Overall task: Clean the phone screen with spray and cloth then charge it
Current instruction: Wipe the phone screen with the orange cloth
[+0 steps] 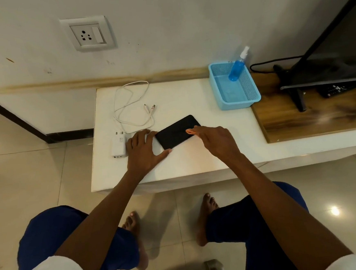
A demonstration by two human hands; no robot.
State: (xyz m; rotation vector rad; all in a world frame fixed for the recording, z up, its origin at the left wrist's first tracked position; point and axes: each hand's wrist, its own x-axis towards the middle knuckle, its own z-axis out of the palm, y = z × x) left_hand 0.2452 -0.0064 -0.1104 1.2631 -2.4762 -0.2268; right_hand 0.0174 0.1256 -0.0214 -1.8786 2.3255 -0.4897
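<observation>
Head view: left hand [142, 152], fingers spread, steadies glossy black rectangular phone [177, 132]; right hand [214, 139] pinches crumpled orange cloth [190, 131] against its screen.

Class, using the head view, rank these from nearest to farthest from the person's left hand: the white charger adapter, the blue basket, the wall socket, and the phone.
From the left hand:
1. Phone, touching its fingers on the right; the charger adapter, beside it on the left, is too close to call.
2. Blue basket, far right on the table.
3. Wall socket, up on the wall.
</observation>
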